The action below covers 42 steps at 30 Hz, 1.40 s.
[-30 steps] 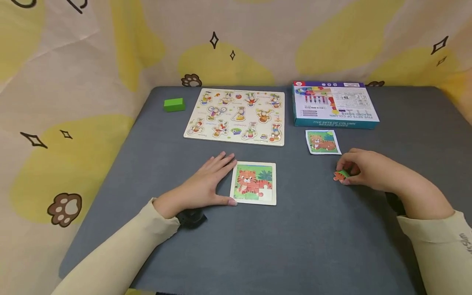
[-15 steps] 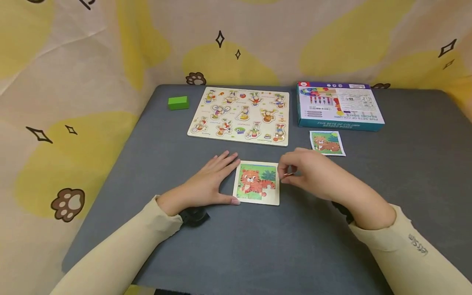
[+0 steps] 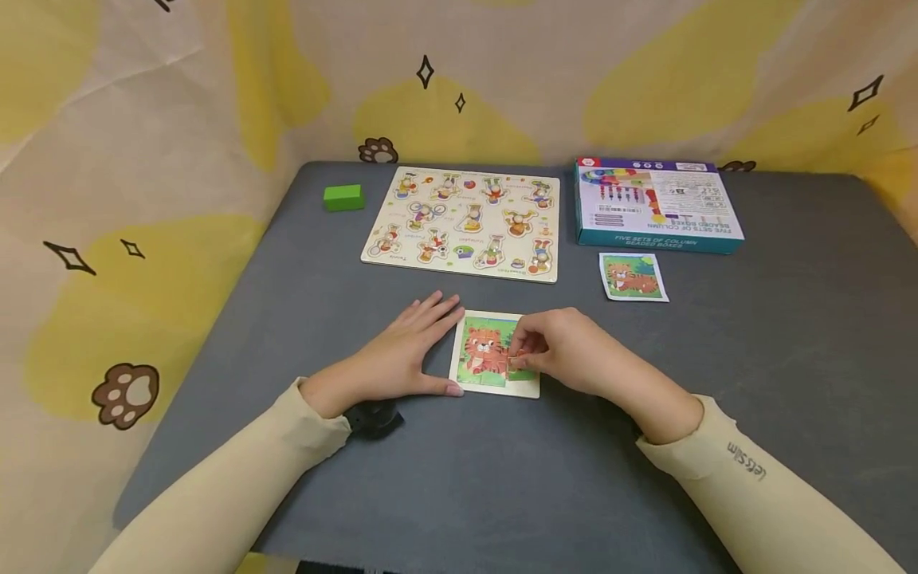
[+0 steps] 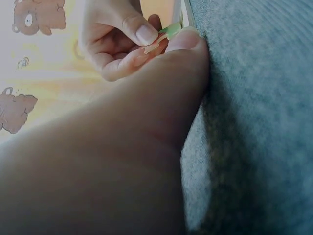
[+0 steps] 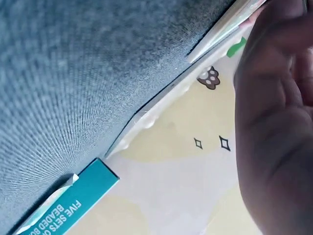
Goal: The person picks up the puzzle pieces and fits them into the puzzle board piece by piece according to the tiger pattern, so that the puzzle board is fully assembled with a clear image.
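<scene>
A small square tiger jigsaw puzzle in a pale wooden frame [image 3: 521,391] lies on the dark grey table in the head view. Along its left side rests my left hand [image 3: 398,355], fingers spread, with fingertips at the upper corner and thumb at the lower one. My right hand [image 3: 577,351] pinches a green and orange puzzle piece [image 4: 169,30] between thumb and fingers, over the lower right part of the puzzle. In the left wrist view the piece looks tilted. The right fingers hide the puzzle's right side in the head view.
Behind the puzzle lies a peg board with cartoon figures [image 3: 459,219], with a green block [image 3: 343,198] to its left. A boxed bead set [image 3: 656,207] stands at the back right, a tiger picture card [image 3: 633,277] in front of it. Patterned cloth [image 3: 502,80] hangs behind the table.
My right hand has come left from beside the card to the puzzle, carrying the puzzle piece over its lower right corner. The left hand has stayed at the frame.
</scene>
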Each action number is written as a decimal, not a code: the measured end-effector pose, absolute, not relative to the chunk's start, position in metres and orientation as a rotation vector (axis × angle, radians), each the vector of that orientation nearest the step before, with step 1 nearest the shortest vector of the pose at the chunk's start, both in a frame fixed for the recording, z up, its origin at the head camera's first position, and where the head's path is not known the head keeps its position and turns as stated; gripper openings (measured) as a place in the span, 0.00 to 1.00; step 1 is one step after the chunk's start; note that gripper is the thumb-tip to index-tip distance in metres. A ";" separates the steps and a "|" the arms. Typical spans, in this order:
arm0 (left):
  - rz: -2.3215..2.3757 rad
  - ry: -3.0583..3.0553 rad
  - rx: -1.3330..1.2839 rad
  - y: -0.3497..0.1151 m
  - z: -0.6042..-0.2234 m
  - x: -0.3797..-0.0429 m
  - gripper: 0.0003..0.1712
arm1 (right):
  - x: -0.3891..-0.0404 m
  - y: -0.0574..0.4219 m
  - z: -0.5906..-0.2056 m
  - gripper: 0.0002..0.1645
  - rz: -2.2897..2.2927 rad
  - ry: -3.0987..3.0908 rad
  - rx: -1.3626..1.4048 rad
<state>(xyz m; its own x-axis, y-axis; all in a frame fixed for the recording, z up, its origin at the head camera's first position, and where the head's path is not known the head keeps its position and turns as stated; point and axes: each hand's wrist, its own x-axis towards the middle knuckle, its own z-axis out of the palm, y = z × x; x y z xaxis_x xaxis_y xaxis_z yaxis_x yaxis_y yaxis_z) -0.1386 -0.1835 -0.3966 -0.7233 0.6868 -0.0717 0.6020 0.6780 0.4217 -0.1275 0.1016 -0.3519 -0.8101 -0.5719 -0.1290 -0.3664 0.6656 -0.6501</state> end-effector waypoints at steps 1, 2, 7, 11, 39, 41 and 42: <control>0.550 2.667 1.039 -0.184 -0.396 -0.139 0.65 | -0.128 0.101 -0.352 0.06 -0.901 2.560 -0.732; 0.549 2.666 1.037 -0.184 -0.396 -0.139 0.65 | -0.128 0.101 -0.352 0.06 -0.909 2.555 -0.721; 0.552 2.662 1.041 -0.185 -0.396 -0.139 0.65 | -0.127 0.100 -0.356 0.07 -0.916 2.552 -0.727; 0.556 2.662 1.043 -0.186 -0.396 -0.138 0.65 | -0.123 0.096 -0.357 0.08 -0.851 2.621 -0.765; 0.640 2.640 1.033 -0.188 -0.411 -0.134 0.67 | -0.117 0.099 -0.361 0.04 -0.650 2.738 -0.965; 0.668 2.657 1.012 -0.190 -0.413 -0.132 0.67 | -0.117 0.109 -0.353 0.04 -0.644 2.832 -0.931; 0.662 2.682 1.006 -0.192 -0.412 -0.132 0.66 | -0.118 0.117 -0.347 0.06 -0.640 2.896 -0.903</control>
